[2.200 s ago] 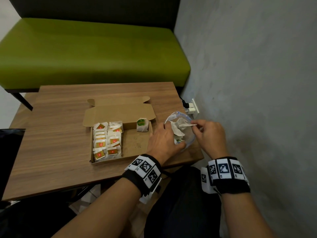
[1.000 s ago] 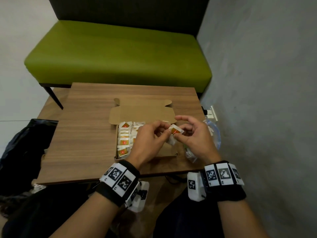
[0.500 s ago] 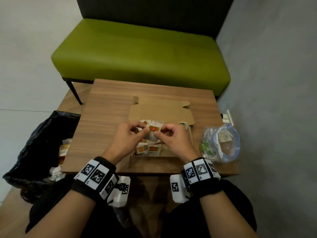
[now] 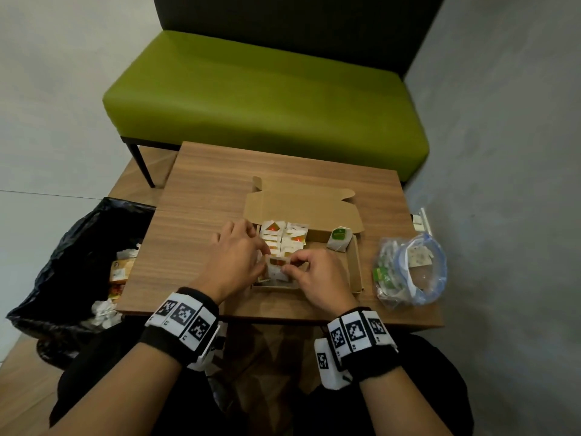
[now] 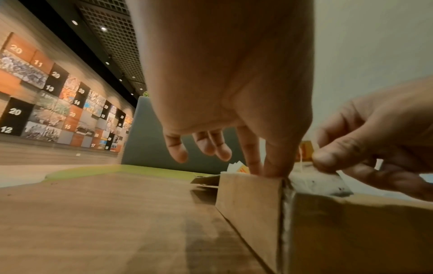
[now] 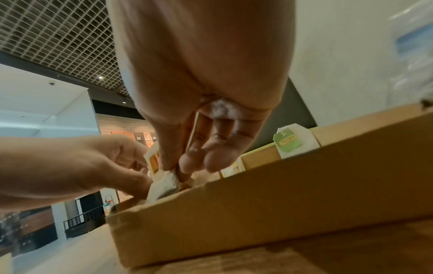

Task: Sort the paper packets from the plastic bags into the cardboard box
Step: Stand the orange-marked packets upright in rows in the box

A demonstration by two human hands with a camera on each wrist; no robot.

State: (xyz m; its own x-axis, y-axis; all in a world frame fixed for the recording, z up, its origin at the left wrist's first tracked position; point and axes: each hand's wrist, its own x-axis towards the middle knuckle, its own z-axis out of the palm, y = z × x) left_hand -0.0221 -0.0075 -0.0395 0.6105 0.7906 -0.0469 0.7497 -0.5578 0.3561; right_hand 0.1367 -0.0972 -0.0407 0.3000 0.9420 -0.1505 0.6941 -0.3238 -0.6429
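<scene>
An open cardboard box point(image 4: 357, 265) lies on the wooden table point(image 4: 204, 215), its lid folded back. Rows of white paper packets with orange labels point(image 4: 283, 237) fill its left side. One green-labelled packet point(image 4: 339, 237) leans in the back right corner. Over the box's front left corner, my left hand point(image 4: 259, 261) and right hand point(image 4: 287, 267) pinch one orange-labelled packet point(image 4: 276, 272) between them. In the right wrist view my right hand point(image 6: 175, 166) pinches this packet point(image 6: 164, 183) just above the box wall point(image 6: 257, 213). A clear plastic bag point(image 4: 412, 272) with more packets lies right of the box.
A black bin bag point(image 4: 72, 247) with scraps stands open on the floor left of the table. A green sofa point(image 4: 267, 89) lies behind the table and a grey wall point(image 4: 503, 184) runs close along its right side. A wall socket point(image 4: 419, 220) sits near the bag.
Both hands have carried the orange-labelled packet from the plastic bag leftward and lowered it to the box's front left corner. The view has swung left, showing the bin bag.
</scene>
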